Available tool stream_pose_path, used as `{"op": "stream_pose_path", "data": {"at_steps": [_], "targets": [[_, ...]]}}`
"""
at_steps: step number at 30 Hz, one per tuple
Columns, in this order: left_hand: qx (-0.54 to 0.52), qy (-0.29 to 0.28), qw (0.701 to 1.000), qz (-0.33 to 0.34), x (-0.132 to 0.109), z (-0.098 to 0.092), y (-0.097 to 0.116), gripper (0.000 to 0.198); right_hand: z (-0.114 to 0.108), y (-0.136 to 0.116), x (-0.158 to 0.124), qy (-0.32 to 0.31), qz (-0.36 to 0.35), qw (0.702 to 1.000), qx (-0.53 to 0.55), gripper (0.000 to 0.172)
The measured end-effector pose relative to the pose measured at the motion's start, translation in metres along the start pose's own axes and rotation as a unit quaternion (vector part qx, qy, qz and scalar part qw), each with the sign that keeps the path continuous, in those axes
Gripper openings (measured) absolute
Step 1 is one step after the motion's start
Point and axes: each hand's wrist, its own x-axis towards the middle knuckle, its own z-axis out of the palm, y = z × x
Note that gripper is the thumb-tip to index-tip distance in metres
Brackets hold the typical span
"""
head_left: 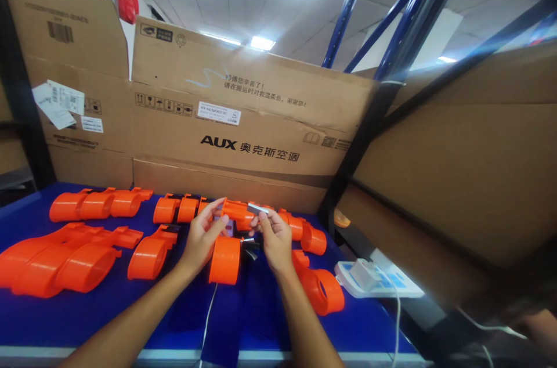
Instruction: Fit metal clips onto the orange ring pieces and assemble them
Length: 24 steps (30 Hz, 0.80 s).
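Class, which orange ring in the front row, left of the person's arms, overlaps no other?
The single orange ring left of the left hand; the clustered rings farther left overlap one another.

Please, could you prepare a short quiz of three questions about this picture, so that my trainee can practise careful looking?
1. What does the right hand hold between its fingers?
A) a small grey strip
B) a white plug
C) a red cup

2. True or false: the left hand is lying flat on the blue table.

3. Fill in: the cardboard behind the table shows the large Latin letters ____.

Key: 1: A. 2: False; it holds an orange part above the table. 3: AUX.
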Motion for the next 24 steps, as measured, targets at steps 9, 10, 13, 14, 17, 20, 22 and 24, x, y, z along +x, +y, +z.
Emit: {"op": "stream_pose_path", "data": {"at_steps": [9,10,13,14,17,20,22,24], "targets": [[0.022,0.006,1.0,-0.009,0.001,0.0,-0.001,0.062,-0.002,-0.002,0.0,-0.008,-0.009,0.999,-0.037,0.036],[0.02,0.006,1.0,-0.013,0.001,-0.001,-0.002,0.062,-0.002,-0.002,0.0,-0.01,-0.009,0.999,-0.037,0.036],[0.011,0.003,1.0,-0.029,0.002,-0.003,-0.004,0.064,-0.003,-0.001,0.001,-0.013,-0.005,0.999,-0.035,0.036],[0.01,0.001,0.999,-0.035,0.002,-0.004,-0.004,0.066,-0.004,0.0,0.002,-0.013,-0.004,0.999,-0.036,0.036],[0.0,-0.004,0.999,-0.048,0.002,-0.004,-0.003,0.07,-0.005,0.003,0.003,-0.01,0.001,0.999,-0.039,0.038],[-0.009,-0.012,0.998,-0.056,0.001,-0.005,-0.001,0.073,-0.006,0.006,0.004,-0.003,0.003,0.999,-0.044,0.039],[-0.006,-0.02,0.998,-0.058,0.0,-0.005,0.0,0.075,-0.006,0.007,0.004,0.0,0.004,0.999,-0.047,0.039],[-0.004,-0.027,0.998,-0.056,0.0,-0.006,0.001,0.075,-0.006,0.008,0.004,-0.003,0.008,0.999,-0.047,0.039]]}}
